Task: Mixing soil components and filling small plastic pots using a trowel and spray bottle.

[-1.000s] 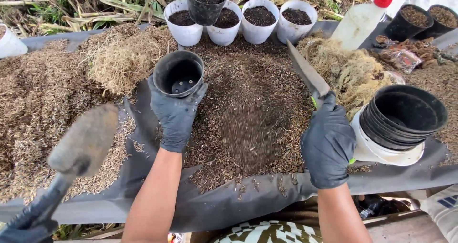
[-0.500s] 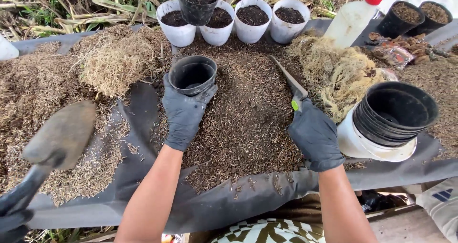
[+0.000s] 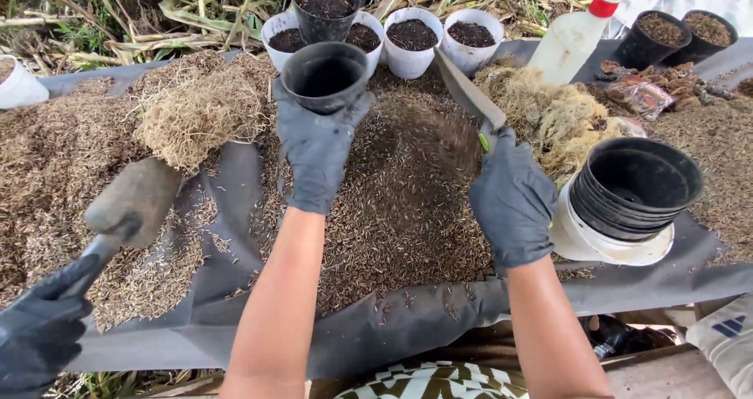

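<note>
Head view: our left hand (image 3: 318,152) grips small black pot (image 3: 325,76), round, empty, tilted toward us, above husk mix pile (image 3: 400,203) on grey sheet (image 3: 423,313). Our right hand (image 3: 512,199) closed on trowel (image 3: 469,95), blade over pile. Behind: 4 white cups (image 3: 413,42) and 1 black pot (image 3: 324,5), soil-filled. Right: stack of empty black pots (image 3: 637,187).

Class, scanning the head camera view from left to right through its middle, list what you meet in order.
Co-worker's gloved hand → co-worker's trowel → left hand → right hand → stack of black pots
</note>
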